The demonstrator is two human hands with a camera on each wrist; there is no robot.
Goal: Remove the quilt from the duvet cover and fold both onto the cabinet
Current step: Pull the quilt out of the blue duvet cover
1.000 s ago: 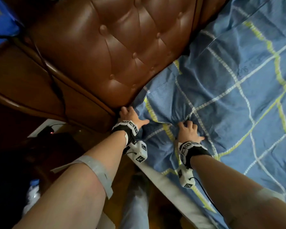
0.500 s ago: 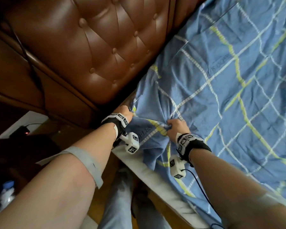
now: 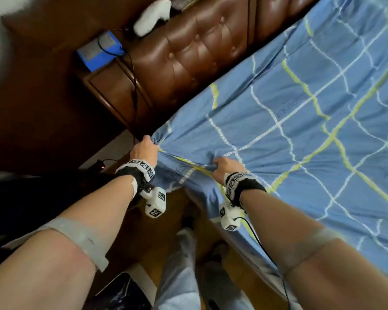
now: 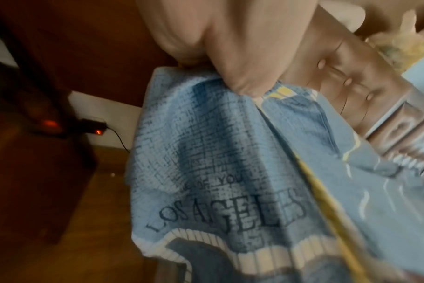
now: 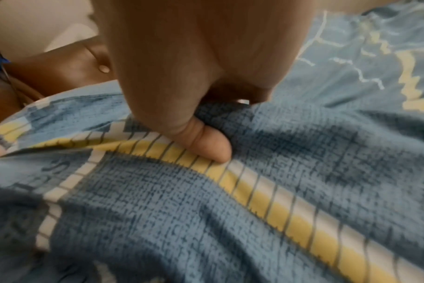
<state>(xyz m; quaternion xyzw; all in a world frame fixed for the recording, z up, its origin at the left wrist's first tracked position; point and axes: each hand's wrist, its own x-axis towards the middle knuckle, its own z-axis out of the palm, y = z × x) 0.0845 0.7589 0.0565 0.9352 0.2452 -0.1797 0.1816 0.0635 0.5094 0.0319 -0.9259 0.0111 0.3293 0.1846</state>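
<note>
Both fists clamp the duvet cover (image 3: pixel 289 135): left hand (image 3: pixel 144 149) on its 9 o'clock corner, right hand (image 3: pixel 225 167) on a fold at 6 o'clock; uneven pulling may bunch the unseen quilt inside.

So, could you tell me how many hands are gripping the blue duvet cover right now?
2. The left hand grips the duvet cover at its corner nearest the headboard; the right hand bunches a fold further along the near edge.

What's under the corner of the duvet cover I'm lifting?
Under the lifted duvet cover corner, held by left hand and right hand, only wooden floor shows. The quilt inside is covered.
</note>
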